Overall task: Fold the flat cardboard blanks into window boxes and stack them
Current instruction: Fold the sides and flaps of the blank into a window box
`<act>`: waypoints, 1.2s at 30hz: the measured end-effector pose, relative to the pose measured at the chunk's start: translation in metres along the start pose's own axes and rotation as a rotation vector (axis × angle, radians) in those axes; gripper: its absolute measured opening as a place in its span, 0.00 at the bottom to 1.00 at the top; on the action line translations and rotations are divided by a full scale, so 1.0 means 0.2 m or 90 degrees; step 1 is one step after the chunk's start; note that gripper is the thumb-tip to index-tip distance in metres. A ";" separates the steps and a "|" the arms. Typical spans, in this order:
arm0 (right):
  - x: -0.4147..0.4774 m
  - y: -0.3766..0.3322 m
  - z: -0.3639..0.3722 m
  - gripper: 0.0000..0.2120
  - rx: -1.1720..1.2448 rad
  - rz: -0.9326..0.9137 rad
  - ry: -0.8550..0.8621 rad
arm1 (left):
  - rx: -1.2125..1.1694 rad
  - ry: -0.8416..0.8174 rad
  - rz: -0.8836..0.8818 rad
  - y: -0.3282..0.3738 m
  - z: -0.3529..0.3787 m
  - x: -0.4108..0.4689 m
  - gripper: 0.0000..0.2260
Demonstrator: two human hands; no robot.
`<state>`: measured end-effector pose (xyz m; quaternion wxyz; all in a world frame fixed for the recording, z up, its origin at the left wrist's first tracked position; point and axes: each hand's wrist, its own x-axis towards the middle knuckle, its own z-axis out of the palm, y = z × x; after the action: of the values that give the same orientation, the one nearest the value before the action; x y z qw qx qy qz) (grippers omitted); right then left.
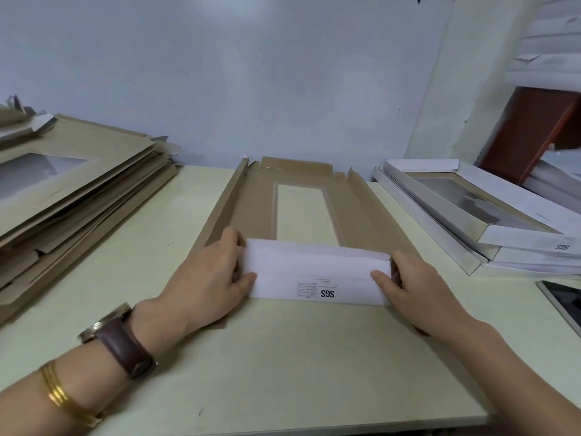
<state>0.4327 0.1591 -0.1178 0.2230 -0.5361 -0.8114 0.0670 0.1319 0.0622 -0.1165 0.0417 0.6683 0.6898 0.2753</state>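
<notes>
Fingers of my left hand [207, 278] and right hand [418, 287] pinch the end flap [314, 265] of the cardboard blank [251, 202], so it creases evenly.

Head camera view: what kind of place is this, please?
Probably a small box-folding workbench: a pile of flat cardboard blanks at left, finished window boxes stacked at right, a half-folded blank in the middle.

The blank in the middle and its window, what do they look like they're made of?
The blank looks like thin paperboard: matte brown inside, white and printed outside on the near flap, with crisp creases. The window seems to be clear plastic film, since the table shows through and a faint rim edges it; it could be open.
</notes>
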 end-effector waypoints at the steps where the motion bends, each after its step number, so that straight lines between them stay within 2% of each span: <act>1: 0.00 -0.01 0.01 0.08 -0.018 0.007 0.000 | 0.022 0.012 0.020 0.01 0.01 0.00 0.18; 5: -0.02 -0.08 0.07 0.19 -0.114 -0.063 0.024 | 0.181 0.007 0.121 0.06 0.05 0.01 0.20; 9: -0.01 -0.25 0.16 0.30 -0.151 -0.127 -0.078 | 0.265 -0.098 0.190 0.13 0.13 0.05 0.23; 12: -0.01 -0.38 0.24 0.33 -0.109 -0.181 -0.131 | 0.277 -0.166 0.186 0.18 0.21 0.07 0.26; 15: -0.01 -0.44 0.28 0.33 -0.067 -0.179 -0.199 | 0.315 -0.222 0.217 0.17 0.28 0.08 0.27; 18: -0.01 -0.45 0.29 0.33 -0.052 -0.151 -0.256 | 0.285 -0.276 0.181 0.16 0.30 0.09 0.28; 29: -0.01 -0.38 0.26 0.36 -0.060 -0.126 -0.320 | 0.224 -0.315 0.076 0.16 0.26 0.08 0.28; 36: -0.02 -0.22 0.15 0.46 -0.087 -0.073 -0.354 | 0.223 -0.293 0.008 0.12 0.22 0.06 0.30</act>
<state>0.3835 0.1412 -0.1306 -0.0409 -0.4645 -0.8728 0.1438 0.1711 0.0874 -0.1401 0.0794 0.7144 0.6952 -0.0070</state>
